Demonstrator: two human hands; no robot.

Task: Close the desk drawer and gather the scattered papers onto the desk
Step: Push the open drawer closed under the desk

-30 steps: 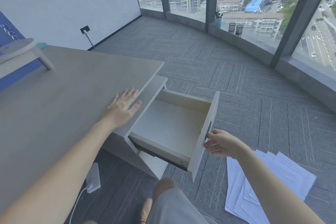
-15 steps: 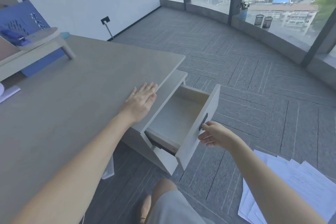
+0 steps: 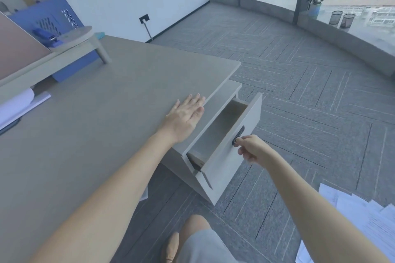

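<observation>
Drawer [image 3: 215,134] pushed further in than before, part open; right hand [image 3: 253,149] pinching its handle [image 3: 238,136]; left hand [image 3: 184,116] flat, empty, at desk [image 3: 89,126] edge.

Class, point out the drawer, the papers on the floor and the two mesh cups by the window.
drawer [image 3: 237,156]: head view, on its front panel.
papers [image 3: 363,215]: head view, on a top sheet.
mesh cups [image 3: 336,17]: head view, on the left cup's wall.
</observation>
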